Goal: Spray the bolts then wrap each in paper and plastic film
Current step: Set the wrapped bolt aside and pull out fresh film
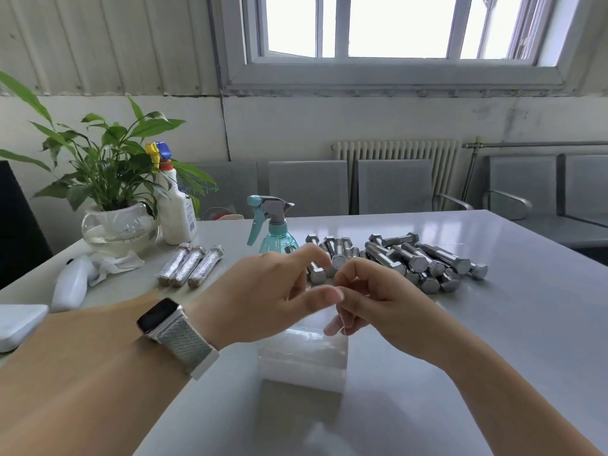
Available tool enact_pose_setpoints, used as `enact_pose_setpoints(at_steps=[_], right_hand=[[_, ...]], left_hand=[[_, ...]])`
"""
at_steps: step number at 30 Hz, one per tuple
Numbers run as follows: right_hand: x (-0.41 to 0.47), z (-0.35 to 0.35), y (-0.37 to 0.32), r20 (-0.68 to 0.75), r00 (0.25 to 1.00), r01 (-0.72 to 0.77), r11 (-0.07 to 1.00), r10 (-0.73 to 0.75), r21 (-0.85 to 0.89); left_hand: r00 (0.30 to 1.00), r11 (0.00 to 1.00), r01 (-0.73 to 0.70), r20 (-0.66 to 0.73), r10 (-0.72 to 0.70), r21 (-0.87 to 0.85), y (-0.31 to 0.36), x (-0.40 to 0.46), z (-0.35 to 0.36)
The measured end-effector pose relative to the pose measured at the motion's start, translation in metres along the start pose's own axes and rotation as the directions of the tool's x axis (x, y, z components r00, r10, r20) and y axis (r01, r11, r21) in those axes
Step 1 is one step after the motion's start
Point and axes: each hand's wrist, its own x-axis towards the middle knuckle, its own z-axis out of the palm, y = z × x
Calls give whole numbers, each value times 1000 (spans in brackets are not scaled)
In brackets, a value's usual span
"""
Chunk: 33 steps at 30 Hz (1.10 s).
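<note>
Both hands met above the film (302,353), right hand (371,304) pinching its upper edge, left hand (263,301) loosely spread beside it; unwrapped bolts (418,261) lay beyond, nearer the right.

Bright daylight floods in from the window (394,28) far beyond the grip, its panes blown out to white. The glossy worktop (526,307) mirrors that glare in pale streaks to the right of the grip. A soft shadow lies below the grip. The left hand (263,297) is slightly motion-blurred at its fingertips. Wide-angle distortion bends the walls at the edges.
</note>
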Motion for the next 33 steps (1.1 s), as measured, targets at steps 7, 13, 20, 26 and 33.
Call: enact_pose_setpoints(at_steps=[7,13,20,26,33], right_hand=[[2,1,2,-6,1000,-6,1000,6,14],[-1,-5,-2,29,981,-191,942,190,277],[1,-10,20,95,930,-344,933,354,-103],[-2,-12,27,284,901,-233,918,328,-321],[-3,2,34,203,933,-175,867,297,-466]], left_hand=[[991,982,-135,7,135,129,4,17,10],[988,982,-153,19,152,112,0,10,17],[976,948,-179,-75,205,263,-1,9,31],[982,998,-36,-182,45,56,-13,13,44],[942,949,243,-186,-280,-200,-24,18,52]])
